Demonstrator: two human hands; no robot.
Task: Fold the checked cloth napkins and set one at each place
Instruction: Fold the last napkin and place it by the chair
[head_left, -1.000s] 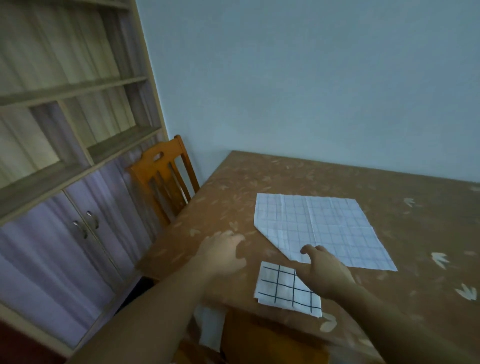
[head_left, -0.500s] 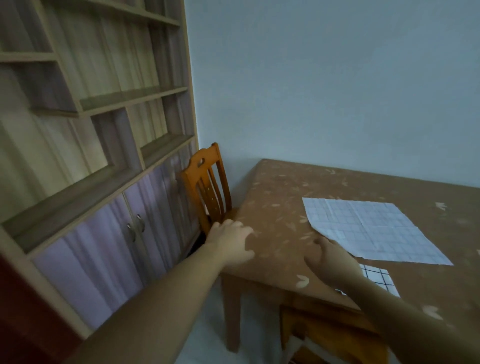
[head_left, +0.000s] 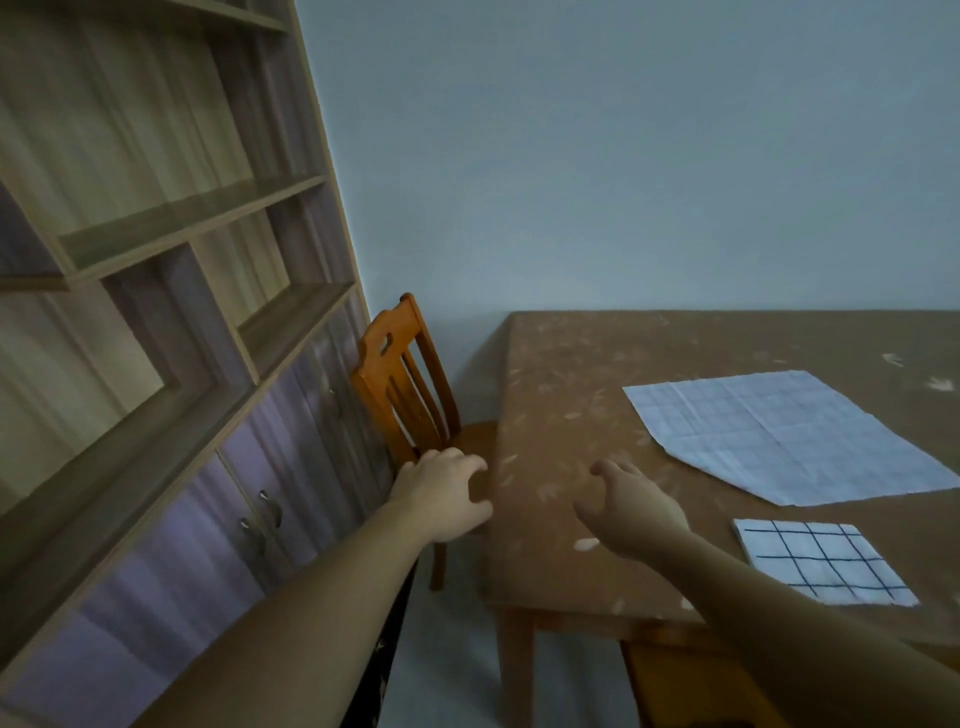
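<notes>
Napkin (head_left: 825, 561): folded square, laid flat near tabletop (head_left: 561, 405) edge.
Cloth (head_left: 784, 434): spread, corner turned leftward.
Hands: left hand (head_left: 441, 491), right hand (head_left: 636, 506) held empty, fingers loosely curled.

You have nothing to read here: no text, label, brand, number or sign shows on anything.

Standing at left: wooden shelf unit (head_left: 156, 322) with cabinet doors (head_left: 249, 519). Sitting tucked between unit and brown table (head_left: 561, 415): orange chair (head_left: 400, 384).
</notes>
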